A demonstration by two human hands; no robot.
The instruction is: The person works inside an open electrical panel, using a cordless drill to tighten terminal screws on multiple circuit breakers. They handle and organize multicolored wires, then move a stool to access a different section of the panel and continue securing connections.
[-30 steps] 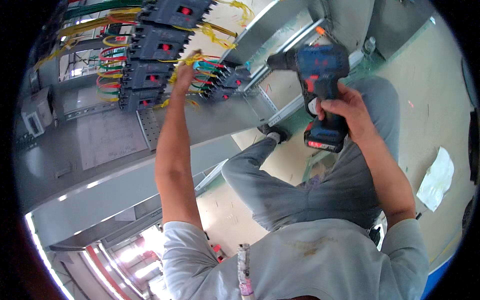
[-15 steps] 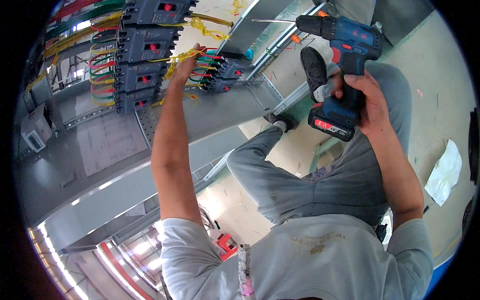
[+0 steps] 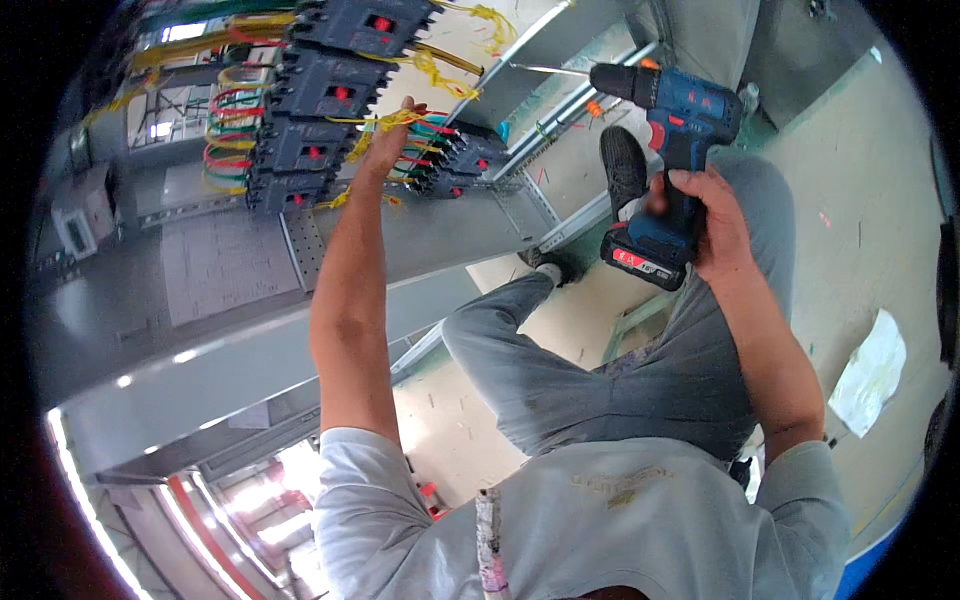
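My right hand (image 3: pixel 728 222) is wrapped round the grip of a dark blue cordless drill (image 3: pixel 690 108). A long thin bit (image 3: pixel 550 70) sticks out leftward from its chuck. My left hand (image 3: pixel 384 150) is raised among the wiring, between a column of dark grey circuit breakers (image 3: pixel 335 95) with red switches and a smaller row of breakers (image 3: pixel 470 160). Its fingers look closed near a yellow cable tie bundle (image 3: pixel 395 120), partly hidden, and what they grip is not clear. Red, green and yellow wires (image 3: pixel 235 130) loop from the breakers' left side.
A grey metal cabinet frame (image 3: pixel 420 235) with perforated rails carries the breakers. My legs (image 3: pixel 520 350) are bent beneath the drill. A crumpled white sheet (image 3: pixel 868 375) lies on the floor at right, with scraps of wire about. A paper sheet (image 3: pixel 235 270) rests on the cabinet panel.
The whole view has shifted a little, with the breakers further right in it. The drill sits slightly further left and lower in view, still in my right hand. My left hand stays at the wiring.
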